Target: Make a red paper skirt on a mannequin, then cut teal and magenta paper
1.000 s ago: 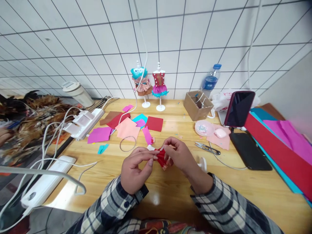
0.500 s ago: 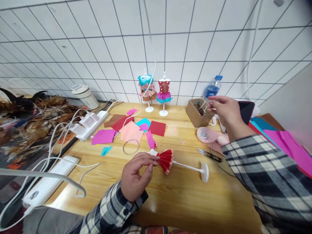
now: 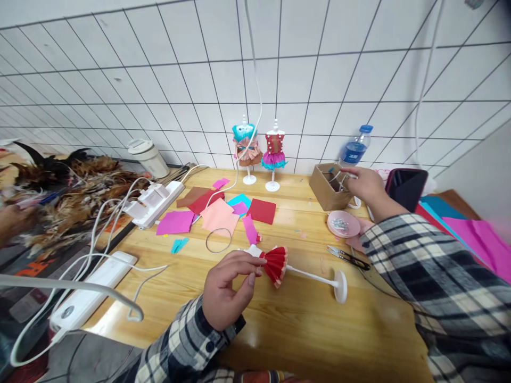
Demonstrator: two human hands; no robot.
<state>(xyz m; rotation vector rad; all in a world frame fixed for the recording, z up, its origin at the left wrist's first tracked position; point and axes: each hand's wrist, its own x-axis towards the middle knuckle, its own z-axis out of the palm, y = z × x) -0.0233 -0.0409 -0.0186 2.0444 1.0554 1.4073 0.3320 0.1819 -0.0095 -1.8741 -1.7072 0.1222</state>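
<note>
My left hand [image 3: 227, 287] pinches a small white dress form [image 3: 313, 272] at its upper part; the form lies tilted on its side, with its stem and round base pointing right. A pleated red skirt [image 3: 276, 266] with a pale pink trim sits around it, just past my fingertips. Some of the form's top is hidden behind my fingers. Over the right rim of a small cardboard box [image 3: 329, 194], my right hand [image 3: 365, 186] is bent with curled fingers; its fingertips are partly hidden, and anything in them cannot be made out. White cord-like pieces show inside the box.
Two dressed forms, one blue and peach [image 3: 247, 146] and one red and purple [image 3: 274, 151], stand by the wall. Fabric scraps [image 3: 219, 214], a metal ring [image 3: 218, 240], a pin dish [image 3: 343, 224], thread snips [image 3: 348, 257], a bottle [image 3: 355, 146] and power strips [image 3: 96, 290] surround them.
My right hand has lowered from above the box's right side down to its rim. My left hand stays on the dress form. At far left, another person's hand has appeared near the feathers.
</note>
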